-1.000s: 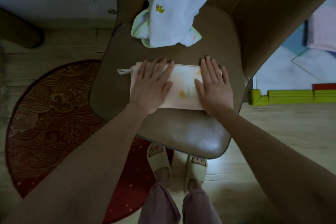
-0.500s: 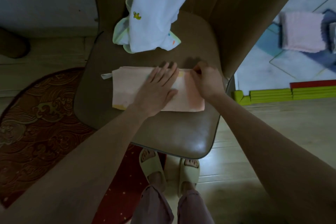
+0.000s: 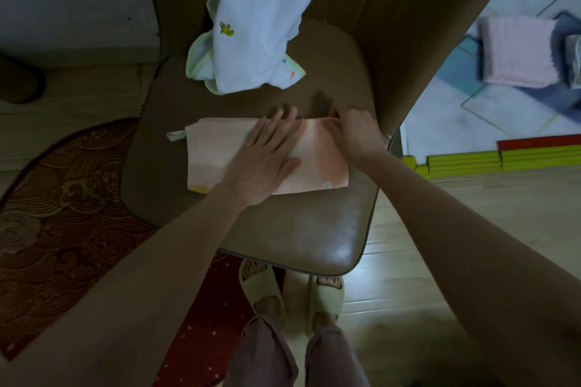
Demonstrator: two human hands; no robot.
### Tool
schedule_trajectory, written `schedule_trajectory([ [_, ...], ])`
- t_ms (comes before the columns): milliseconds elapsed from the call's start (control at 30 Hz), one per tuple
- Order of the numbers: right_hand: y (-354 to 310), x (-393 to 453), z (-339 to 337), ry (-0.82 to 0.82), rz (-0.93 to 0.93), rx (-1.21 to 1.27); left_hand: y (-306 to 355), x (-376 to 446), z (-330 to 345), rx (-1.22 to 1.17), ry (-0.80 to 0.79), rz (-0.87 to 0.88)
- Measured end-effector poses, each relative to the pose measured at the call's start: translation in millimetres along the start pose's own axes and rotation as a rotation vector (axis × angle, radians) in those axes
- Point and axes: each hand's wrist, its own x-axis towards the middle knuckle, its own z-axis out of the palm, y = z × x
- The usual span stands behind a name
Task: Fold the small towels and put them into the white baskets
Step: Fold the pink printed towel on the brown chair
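Flat beneath left hand (image 3: 265,155), pink towel (image 3: 320,166) on chair (image 3: 298,229).

Bare chair seat (image 3: 292,229) is lying open along its near edge, and left of the folded pink towel (image 3: 213,154) too. Behind, white printed cloths (image 3: 251,50) are hanging onto the seat — blocking the back, with the chair backrest (image 3: 393,25) walling it.

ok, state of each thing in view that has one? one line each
pink towel: folded into a strip, flat on the chair seat
left hand: flat, pressing the towel's middle
right hand: pinching the towel's far right corner
white towel: unfolded, draped down onto the seat
pink cloth: folded, on the floor mat
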Motion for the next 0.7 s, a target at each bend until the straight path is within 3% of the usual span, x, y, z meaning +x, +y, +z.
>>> schedule_trajectory([
  [100,-4,-3,7,0.076,0.038,-0.017,-1,-1,1,0.012,-0.015,0.015],
  [233,-21,-26,27,0.346,-0.033,-0.173,3,0,3,0.052,0.001,-0.016],
  [333,-23,-47,54,0.198,-0.163,-0.187,2,1,5,0.073,0.012,-0.012],
  [433,-1,-53,62,0.092,-0.122,-0.240,0,-1,5,0.067,0.007,-0.022],
  [600,-5,-51,59,0.096,-0.084,-0.370,-24,-22,-11,-0.027,0.003,-0.168],
  [700,-30,-54,59,0.187,-0.085,-0.348,-56,-48,-18,-0.178,0.208,-0.376],
])
